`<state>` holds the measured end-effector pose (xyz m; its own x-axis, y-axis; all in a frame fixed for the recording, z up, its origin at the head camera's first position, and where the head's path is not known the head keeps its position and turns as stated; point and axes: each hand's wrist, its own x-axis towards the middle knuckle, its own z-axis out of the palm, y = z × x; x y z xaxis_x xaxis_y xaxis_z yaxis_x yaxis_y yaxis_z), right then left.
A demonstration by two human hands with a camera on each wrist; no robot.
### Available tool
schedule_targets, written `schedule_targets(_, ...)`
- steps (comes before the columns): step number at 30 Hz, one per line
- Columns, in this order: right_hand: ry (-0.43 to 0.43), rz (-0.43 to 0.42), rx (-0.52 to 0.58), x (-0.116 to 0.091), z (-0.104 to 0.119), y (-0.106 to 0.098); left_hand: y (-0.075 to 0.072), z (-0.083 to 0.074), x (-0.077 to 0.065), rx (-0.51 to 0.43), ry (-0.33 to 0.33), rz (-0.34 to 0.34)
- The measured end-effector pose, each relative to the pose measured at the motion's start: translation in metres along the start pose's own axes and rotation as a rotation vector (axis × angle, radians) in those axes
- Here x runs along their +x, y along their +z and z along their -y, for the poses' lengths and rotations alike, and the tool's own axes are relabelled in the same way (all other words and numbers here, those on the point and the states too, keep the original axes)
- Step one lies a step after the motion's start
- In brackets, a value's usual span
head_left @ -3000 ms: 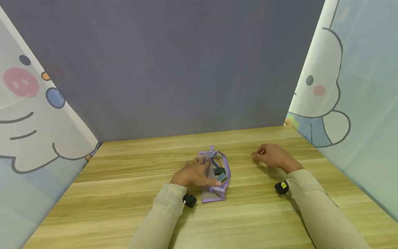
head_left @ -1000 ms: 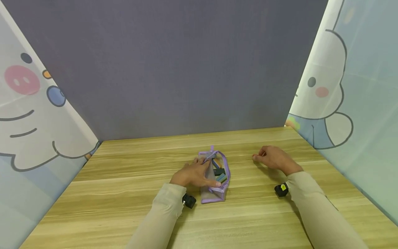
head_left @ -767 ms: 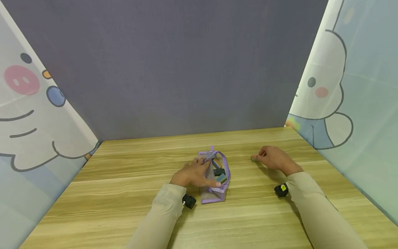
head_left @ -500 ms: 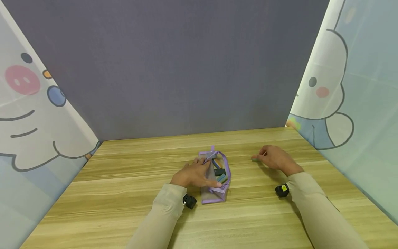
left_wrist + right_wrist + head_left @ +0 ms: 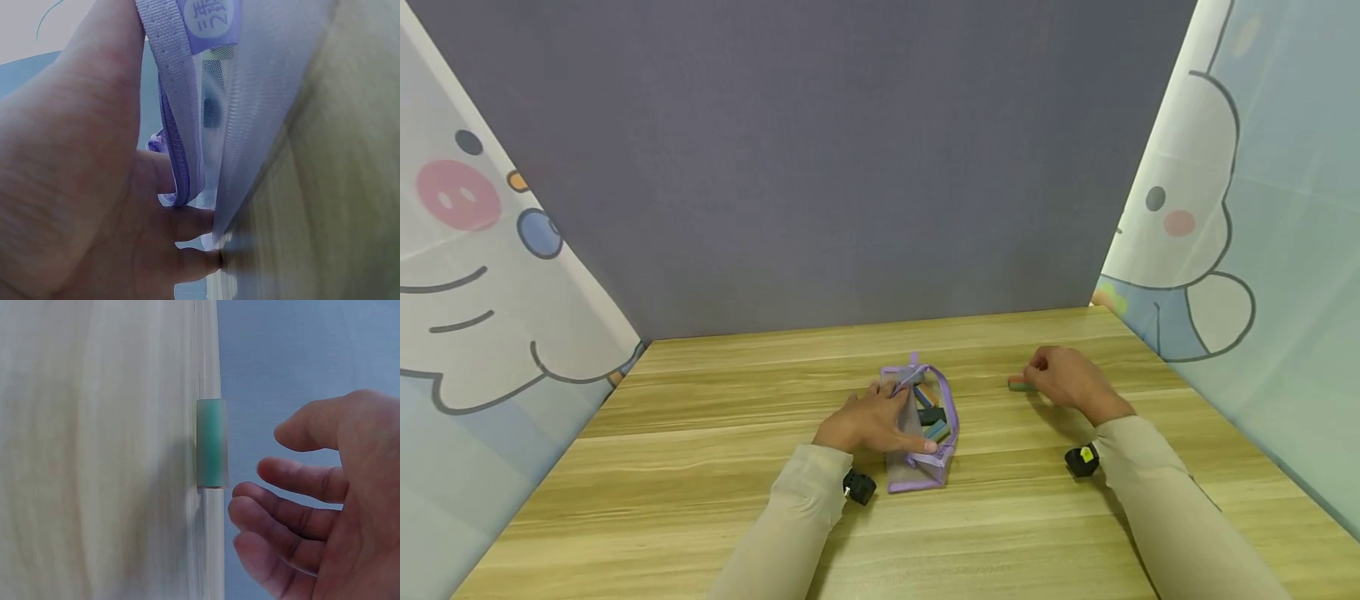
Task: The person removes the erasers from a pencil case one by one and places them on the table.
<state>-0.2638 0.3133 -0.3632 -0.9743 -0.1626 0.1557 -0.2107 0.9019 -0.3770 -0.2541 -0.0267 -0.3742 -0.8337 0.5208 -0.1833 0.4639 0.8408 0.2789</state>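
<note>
A mesh pencil case (image 5: 917, 484) with purple trim lies on the wooden table, its zip mouth gaping. My left hand (image 5: 868, 421) rests across its left side, thumb along the near end and other fingers spread toward the far end. In the left wrist view, fingers (image 5: 194, 224) reach the mesh wall beside the purple zip band (image 5: 169, 62). My right hand (image 5: 1063, 379) is just right of a small oblong block (image 5: 1020, 384), green with a reddish top. The right wrist view shows a gap between its loosely bent fingers (image 5: 300, 478) and the block.
Inside the pencil case are a dark block (image 5: 932, 416), a blue-green block (image 5: 937, 431) and a blue-and-orange one (image 5: 927, 395). The wooden table (image 5: 715, 417) runs back to a grey panel (image 5: 850, 167). Cartoon-printed sheets (image 5: 1180, 175) stand at both sides.
My right fingers, earlier around the small block, have drawn off it slightly rightward, so more of its green and reddish sides shows. My left hand and the pencil case have stayed in place.
</note>
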Motion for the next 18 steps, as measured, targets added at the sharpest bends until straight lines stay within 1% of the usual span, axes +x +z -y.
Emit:
schedule_targets(6,0.013,-0.032,0.008,-0.0007,0.0007,0.0009,0.0006,-0.0001,0.0003,-0.003,-0.007,0.001)
schedule_targets(12,0.025,-0.038,0.030,0.0001,0.0034,0.0031,0.0007,-0.0003,0.0003,0.002,-0.003,-0.006)
schedule_targets(18,0.007,-0.049,0.069,0.0005,0.0088,0.0056,0.0010,-0.0016,-0.0001,0.000,0.002,-0.018)
